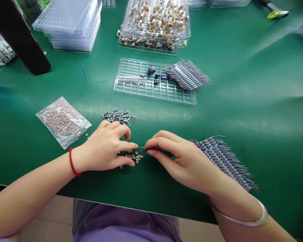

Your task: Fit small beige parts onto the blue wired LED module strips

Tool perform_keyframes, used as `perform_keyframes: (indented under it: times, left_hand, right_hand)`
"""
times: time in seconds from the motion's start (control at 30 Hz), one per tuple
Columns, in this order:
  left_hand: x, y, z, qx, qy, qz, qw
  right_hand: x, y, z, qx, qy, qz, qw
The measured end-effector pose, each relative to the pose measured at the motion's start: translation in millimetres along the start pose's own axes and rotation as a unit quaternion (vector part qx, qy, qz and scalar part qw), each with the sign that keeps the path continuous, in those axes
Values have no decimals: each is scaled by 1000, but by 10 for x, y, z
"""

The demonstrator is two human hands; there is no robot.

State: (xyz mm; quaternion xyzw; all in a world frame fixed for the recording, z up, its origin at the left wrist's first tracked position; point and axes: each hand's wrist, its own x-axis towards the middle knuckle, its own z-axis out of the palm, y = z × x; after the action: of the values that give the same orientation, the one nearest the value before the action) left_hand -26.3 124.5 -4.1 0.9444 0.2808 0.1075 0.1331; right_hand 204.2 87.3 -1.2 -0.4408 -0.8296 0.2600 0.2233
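Observation:
My left hand (pixel 104 146) lies low over a scatter of small pinkish ring-like pieces (pixel 137 157), with index finger and thumb spread apart and no piece visible between them. Facing it, my right hand (pixel 181 159) is closed, pinching a small bundle of thin wired parts (pixel 154 148) whose wire ends point left. The rest of that bundle is hidden by the fingers. Just beyond my left hand sits a loose pile of wired parts (pixel 120 116) with pale tips. Beside my right forearm lies a long row of wired strips (pixel 224 161).
A clear bag (pixel 63 121) of pinkish pieces lies at left. Farther back is a clear compartment tray (pixel 154 95) with another stack of wired strips (pixel 188 74). Stacked clear trays (pixel 73 37), a filled tray (pixel 156 23) and a leaning dark panel (pixel 22 40) stand behind.

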Motion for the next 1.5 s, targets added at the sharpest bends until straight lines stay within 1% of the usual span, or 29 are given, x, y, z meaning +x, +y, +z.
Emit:
perform_keyframes:
  times: [0.1, 0.2, 0.27, 0.4, 0.47, 0.6, 0.73, 1.03, 1.5]
  left_hand:
    - [-15, -137, -94, -2, 43, -32, 999]
    - [-20, -287, -147, 12, 105, -80, 991]
    - [-13, -364, -161, 14, 132, -102, 986]
    - [3, -453, -191, 10, 149, -140, 979]
    - [4, -482, -212, 13, 155, -165, 974]
    - [3, -528, -236, 16, 178, -205, 962]
    - [13, -539, -233, 14, 184, -208, 960]
    - [14, -530, -216, 3, 200, -204, 958]
    - [29, -522, -223, -2, 193, -211, 958]
  right_hand:
    - [11, -1, 38, -31, -13, -20, 999]
    - [27, 23, 61, -20, -33, -10, 999]
    - [33, 43, 62, -4, -38, -4, 999]
    - [25, 67, 47, 16, -38, 18, 999]
    - [27, 67, 36, 36, -44, 43, 997]
    - [78, 59, 18, 108, -71, 96, 987]
    - [137, 63, 20, 139, -82, 127, 979]
    - [126, 69, 29, 122, -79, 118, 982]
    - [104, 70, 36, 115, -81, 118, 983]
